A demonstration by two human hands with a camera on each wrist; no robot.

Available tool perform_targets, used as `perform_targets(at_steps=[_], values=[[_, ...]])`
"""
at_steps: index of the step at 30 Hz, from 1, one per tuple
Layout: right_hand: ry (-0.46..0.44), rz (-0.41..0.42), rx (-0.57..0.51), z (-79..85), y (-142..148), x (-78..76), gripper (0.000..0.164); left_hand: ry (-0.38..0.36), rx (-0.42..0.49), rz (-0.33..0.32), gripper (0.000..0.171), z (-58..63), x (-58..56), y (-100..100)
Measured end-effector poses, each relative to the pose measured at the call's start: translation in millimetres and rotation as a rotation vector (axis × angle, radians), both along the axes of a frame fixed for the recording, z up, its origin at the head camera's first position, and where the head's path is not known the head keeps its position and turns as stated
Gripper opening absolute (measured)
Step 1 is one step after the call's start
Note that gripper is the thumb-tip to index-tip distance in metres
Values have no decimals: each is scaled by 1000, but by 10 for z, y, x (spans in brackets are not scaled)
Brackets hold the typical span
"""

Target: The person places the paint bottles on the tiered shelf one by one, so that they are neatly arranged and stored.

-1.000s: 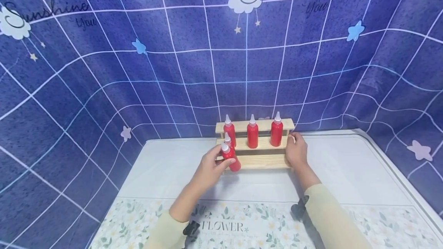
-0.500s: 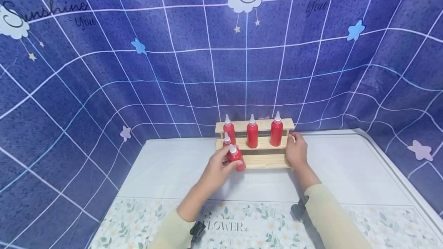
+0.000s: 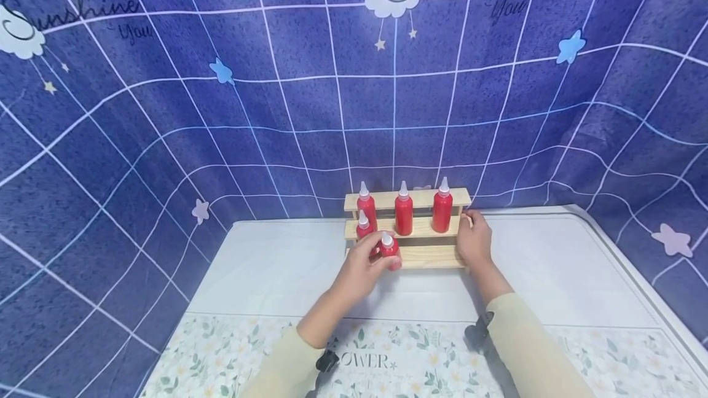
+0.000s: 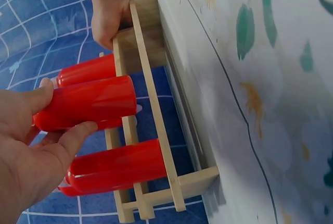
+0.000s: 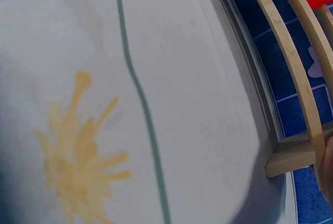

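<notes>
My left hand [image 3: 356, 270] pinches a red squeeze bottle [image 4: 88, 101] with a pale pointed cap, just over the lowest step of a small wooden rack [image 3: 431, 255]. In the left wrist view its base hangs apart from the front slat. Another red bottle [image 4: 117, 168] stands at the left end of the lowest step, partly hidden by that hand in the head view. Three more stand on the middle step: a left bottle [image 3: 366, 204], a centre bottle [image 3: 404, 214] and a right bottle [image 3: 442, 210]. The rack's right end is gripped by my right hand [image 3: 474, 241].
A white tabletop [image 3: 276, 263] lies under the rack, with a flower-printed mat [image 3: 221, 349] along its front. Behind and at both sides hangs a blue checked curtain [image 3: 276, 103]. The rack stands near the table's back edge.
My left hand has moved right along the lowest step with its bottle, which now tilts less. The right hand has stayed at the rack's end.
</notes>
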State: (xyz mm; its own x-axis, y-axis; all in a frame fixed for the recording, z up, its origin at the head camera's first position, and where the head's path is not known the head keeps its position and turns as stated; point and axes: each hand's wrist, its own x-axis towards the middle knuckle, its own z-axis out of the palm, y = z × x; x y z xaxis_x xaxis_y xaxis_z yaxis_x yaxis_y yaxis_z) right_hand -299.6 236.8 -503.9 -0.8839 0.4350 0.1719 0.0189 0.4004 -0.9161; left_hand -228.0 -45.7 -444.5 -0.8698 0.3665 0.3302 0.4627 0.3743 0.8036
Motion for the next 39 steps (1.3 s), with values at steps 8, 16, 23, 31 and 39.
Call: perform_targets(at_steps=[8,16,23,31,39], values=[[30,-10,-4,-36,22,-21,40,-40,18,-5,50,-24,-34,88],[30,-5,-3,-30,15,-24,39,-47,16,-4,47,-75,-90,135],[16,-8,0,-19,8,-3,41,-60,7,9,47,-70,-104,188],[17,-10,-11,-35,6,0,40,-55,-24,65,52,-76,-147,250],[32,-6,-14,-32,19,-9,40,-13,-62,168,58,-98,-197,360]])
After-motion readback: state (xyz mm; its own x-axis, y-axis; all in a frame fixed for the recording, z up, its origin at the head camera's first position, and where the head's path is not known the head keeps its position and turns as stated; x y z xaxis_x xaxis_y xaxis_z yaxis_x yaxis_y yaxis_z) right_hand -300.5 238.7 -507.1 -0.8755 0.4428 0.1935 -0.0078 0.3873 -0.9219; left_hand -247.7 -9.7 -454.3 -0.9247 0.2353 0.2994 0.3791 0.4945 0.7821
